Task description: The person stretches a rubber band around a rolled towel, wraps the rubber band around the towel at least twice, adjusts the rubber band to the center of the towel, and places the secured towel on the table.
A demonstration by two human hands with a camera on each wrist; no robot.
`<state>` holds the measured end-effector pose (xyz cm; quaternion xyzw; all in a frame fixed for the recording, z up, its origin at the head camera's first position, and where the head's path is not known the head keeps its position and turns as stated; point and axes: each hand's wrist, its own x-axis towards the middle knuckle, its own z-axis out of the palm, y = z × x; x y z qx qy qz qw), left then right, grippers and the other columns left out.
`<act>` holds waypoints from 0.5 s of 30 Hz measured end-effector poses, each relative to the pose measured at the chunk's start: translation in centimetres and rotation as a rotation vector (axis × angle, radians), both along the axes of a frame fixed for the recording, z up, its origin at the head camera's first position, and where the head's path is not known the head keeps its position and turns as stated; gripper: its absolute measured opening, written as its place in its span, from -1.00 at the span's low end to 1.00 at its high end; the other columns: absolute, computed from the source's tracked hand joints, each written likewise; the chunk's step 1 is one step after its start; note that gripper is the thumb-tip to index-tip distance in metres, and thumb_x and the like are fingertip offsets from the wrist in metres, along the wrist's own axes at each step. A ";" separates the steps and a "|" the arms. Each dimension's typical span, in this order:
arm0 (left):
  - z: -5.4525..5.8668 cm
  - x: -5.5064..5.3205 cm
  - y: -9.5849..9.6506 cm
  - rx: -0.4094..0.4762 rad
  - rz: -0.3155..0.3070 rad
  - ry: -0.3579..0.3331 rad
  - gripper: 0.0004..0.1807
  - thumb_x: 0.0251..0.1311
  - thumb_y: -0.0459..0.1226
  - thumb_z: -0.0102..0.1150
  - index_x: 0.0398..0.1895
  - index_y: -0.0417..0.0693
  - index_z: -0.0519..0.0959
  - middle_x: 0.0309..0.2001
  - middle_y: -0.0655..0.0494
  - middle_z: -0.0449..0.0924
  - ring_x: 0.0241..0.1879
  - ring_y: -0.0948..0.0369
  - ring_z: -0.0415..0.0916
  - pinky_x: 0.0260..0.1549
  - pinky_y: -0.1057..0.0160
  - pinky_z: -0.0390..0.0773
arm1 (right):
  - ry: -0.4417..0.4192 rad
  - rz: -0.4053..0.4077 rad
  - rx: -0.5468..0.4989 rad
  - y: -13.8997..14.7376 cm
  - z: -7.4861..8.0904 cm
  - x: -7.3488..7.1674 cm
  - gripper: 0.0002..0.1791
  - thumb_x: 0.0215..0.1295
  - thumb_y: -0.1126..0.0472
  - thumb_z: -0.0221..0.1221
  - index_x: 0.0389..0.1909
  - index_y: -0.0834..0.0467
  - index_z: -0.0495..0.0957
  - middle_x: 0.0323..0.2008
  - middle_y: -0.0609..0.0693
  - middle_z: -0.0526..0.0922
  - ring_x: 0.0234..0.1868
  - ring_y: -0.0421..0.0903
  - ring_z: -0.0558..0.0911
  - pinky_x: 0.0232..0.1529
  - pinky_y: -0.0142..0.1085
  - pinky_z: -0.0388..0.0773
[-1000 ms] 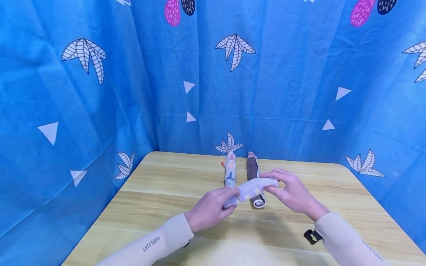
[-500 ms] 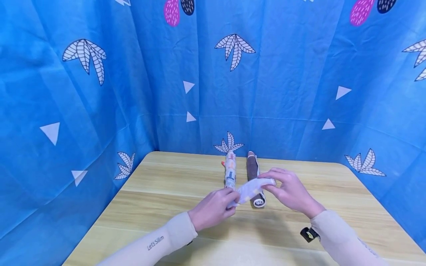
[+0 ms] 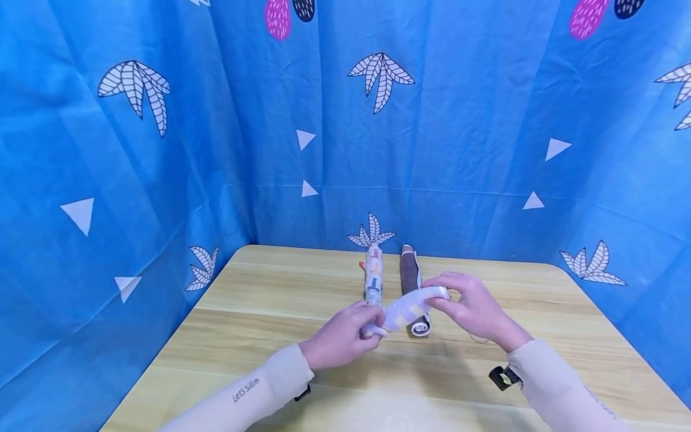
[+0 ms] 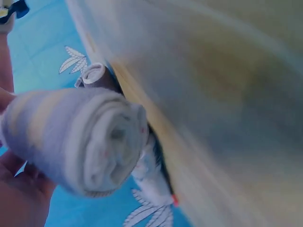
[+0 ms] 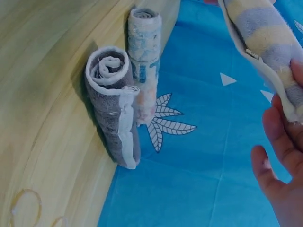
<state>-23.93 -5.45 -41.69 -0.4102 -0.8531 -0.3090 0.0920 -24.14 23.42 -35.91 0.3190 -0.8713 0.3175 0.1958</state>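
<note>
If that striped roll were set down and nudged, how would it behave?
The striped roll would likely roll, being roughly cylindrical. It would probably squash, since its end shows loosely packed cloth layers. It might also unwind, as its white edging looks slightly lifted.

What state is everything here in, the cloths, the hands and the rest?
Striped towel: rolled up, held off the table
Left hand: gripping one end
Right hand: pinching the other end
Dark towel: rolled up, lying down
Patterned towel: rolled up, lying down
Thin yellowish loop: lying loose
Blue curtain: hanging, creased
</note>
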 end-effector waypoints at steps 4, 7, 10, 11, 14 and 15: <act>0.1 -0.1 -0.4 0.164 0.003 -0.242 -0.80 0.27 -0.31 0.25 -0.16 0.18 0.49 -0.09 0.18 0.54 -0.22 0.27 0.49 -0.27 0.38 0.57 | -0.072 -0.003 -0.016 -0.2 0.4 0.0 -0.71 0.26 0.11 0.37 0.00 -0.07 0.69 -0.11 -0.22 0.73 -0.22 -0.23 0.60 -0.26 -0.30 0.54; 0.0 -0.3 -0.6 0.239 -0.003 -0.318 -0.79 0.26 -0.34 0.25 -0.16 0.16 0.49 -0.07 0.18 0.54 -0.19 0.24 0.52 -0.25 0.36 0.59 | -0.107 0.025 -0.030 -0.3 0.5 0.0 -0.67 0.29 0.09 0.35 0.07 -0.09 0.65 -0.01 -0.16 0.72 -0.17 -0.20 0.60 -0.23 -0.30 0.55; -0.1 -0.3 -0.6 0.286 -0.006 -0.393 -0.81 0.29 -0.33 0.25 -0.15 0.14 0.49 -0.07 0.17 0.55 -0.15 0.24 0.56 -0.20 0.34 0.62 | -0.123 0.050 -0.030 -0.4 0.4 0.0 -0.59 0.29 0.10 0.35 0.16 -0.14 0.60 0.12 -0.11 0.67 0.00 -0.16 0.61 -0.10 -0.27 0.59; -0.1 -0.3 -0.6 0.300 -0.008 -0.423 -0.82 0.30 -0.32 0.25 -0.15 0.13 0.49 -0.08 0.16 0.56 -0.14 0.24 0.57 -0.20 0.33 0.63 | -0.127 0.060 -0.032 -0.4 0.3 0.0 -0.56 0.29 0.11 0.35 0.19 -0.15 0.58 0.16 -0.09 0.65 0.05 -0.14 0.60 -0.05 -0.24 0.60; -0.1 -0.2 -0.7 0.341 -0.013 -0.517 -0.82 0.31 -0.30 0.24 -0.12 0.08 0.47 -0.09 0.08 0.59 -0.15 0.22 0.61 -0.22 0.26 0.66 | -0.139 0.077 -0.037 -0.4 0.2 0.1 -0.47 0.26 0.14 0.37 0.25 -0.16 0.53 0.24 -0.08 0.59 0.16 -0.10 0.57 0.07 -0.16 0.61; 0.0 -0.2 -0.7 0.351 -0.015 -0.545 -0.82 0.31 -0.30 0.24 -0.11 0.07 0.47 -0.09 0.05 0.59 -0.15 0.22 0.62 -0.23 0.24 0.67 | -0.142 0.082 -0.042 -0.4 0.2 0.1 -0.45 0.25 0.16 0.38 0.26 -0.16 0.53 0.24 -0.08 0.59 0.16 -0.10 0.57 0.08 -0.16 0.61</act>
